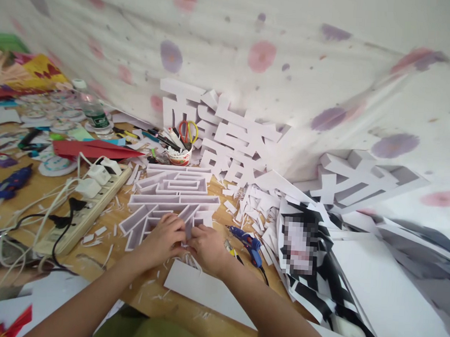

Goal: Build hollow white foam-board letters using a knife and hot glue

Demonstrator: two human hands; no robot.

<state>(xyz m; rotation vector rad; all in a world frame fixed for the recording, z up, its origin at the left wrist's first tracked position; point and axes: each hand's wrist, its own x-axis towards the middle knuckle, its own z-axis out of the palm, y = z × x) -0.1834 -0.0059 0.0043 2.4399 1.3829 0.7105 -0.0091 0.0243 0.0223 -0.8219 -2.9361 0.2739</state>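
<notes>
A hollow white foam-board character [175, 200], built of thin upright walls, lies on the wooden table. My left hand [164, 238] rests over its lower part with the fingers curled in. Close beside it, my right hand [208, 246] pinches at the same lower edge. The fingertips of both hands meet around a wall strip there, and much of that strip is hidden by them. A flat white board [206, 292] lies just below my right hand. To the right sits a blue glue gun [248, 241], next to a yellow-and-black tool [232, 250].
Other white characters [230, 133] lean on the draped sheet. A cup [180, 157] holds scissors and pens. White scraps [255, 206] lie at right. At left are a power strip [87, 213] with tangled cords, another glue gun [8, 183] and a bottle [95, 112].
</notes>
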